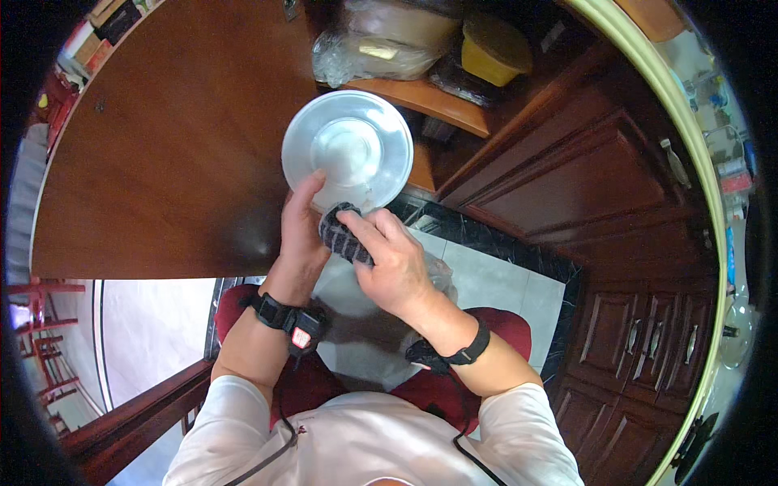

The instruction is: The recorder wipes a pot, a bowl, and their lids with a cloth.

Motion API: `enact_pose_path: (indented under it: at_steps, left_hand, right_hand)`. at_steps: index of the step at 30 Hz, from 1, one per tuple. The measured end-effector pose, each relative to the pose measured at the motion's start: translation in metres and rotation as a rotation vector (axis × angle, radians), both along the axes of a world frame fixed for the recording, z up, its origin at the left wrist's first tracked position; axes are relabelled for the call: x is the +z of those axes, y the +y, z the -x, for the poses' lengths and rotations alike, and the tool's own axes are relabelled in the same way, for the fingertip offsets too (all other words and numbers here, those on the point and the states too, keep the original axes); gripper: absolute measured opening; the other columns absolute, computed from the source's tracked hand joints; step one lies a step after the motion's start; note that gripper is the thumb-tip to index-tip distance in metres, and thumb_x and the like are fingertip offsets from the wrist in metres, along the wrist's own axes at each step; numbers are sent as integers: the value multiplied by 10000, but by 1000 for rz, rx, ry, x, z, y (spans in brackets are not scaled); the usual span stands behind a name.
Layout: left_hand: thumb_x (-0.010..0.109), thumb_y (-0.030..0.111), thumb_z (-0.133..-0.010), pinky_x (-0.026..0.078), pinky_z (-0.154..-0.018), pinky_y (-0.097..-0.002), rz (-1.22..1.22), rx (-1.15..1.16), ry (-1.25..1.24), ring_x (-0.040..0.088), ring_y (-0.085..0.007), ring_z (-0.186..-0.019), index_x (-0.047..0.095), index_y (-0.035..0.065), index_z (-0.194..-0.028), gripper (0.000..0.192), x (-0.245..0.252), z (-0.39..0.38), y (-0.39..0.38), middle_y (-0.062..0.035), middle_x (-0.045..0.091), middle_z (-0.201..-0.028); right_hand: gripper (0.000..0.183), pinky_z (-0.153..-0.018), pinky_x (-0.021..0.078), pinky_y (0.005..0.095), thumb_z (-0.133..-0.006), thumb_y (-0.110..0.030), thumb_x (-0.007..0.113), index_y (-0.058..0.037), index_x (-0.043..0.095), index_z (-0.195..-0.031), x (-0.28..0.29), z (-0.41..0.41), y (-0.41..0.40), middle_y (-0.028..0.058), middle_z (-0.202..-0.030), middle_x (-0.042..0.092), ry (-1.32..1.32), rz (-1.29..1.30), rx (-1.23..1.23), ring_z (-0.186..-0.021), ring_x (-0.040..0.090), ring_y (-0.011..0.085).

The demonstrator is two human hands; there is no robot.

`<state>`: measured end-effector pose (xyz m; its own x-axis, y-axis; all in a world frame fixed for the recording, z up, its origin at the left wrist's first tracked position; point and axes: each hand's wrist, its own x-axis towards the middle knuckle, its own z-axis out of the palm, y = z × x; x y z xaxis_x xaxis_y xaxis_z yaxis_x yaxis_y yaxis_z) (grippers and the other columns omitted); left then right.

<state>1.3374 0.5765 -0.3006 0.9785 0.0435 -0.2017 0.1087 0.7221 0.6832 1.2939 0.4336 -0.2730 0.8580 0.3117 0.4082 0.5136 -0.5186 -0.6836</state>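
In my left hand (302,234) is a round, translucent plastic bowl (347,149), gripped at its near left side with the thumb over the rim. The bowl is tilted so that its circular base ring shows; whether this is its inside or outside I cannot tell. A dark grey cloth with pale stripes (343,237) is bunched in my right hand (389,258), just at the bowl's near edge. My right fingers press over the cloth. Straps with small devices sit on both wrists.
Ahead is an open cabinet whose wooden shelf (419,100) bears plastic-wrapped items (389,51) and a yellow container (495,51). A large wooden door (182,140) stands at the left. Closed cabinet doors (565,176) with metal handles line the right, below a counter edge (708,182).
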Motion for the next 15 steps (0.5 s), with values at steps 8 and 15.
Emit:
enact_pose_path:
  at_steps: [8,15]
  left_hand:
    - [573,254,-910,437,-1001,-480,172,-87,-5,541,-277,-1178,423,3,-1340,520,-2,-4,-3,-143,545,-1277]
    - [580,206,-906,409,-1022,-485,169,-49,-25,504,-264,-1222,424,36,-1359,508,-3,-2,1,-111,523,-1312]
  right_hand:
    - [400,-749,516,386,-607,21,673,-89,652,-991,-14,1,-27,108,-903,556,-51,71,22,-874,601,309]
    - [261,-709,504,378,-734,-211,774,-28,663,-883,-13,-24,-58,132,-856,575,20,61,-304,-792,604,309]
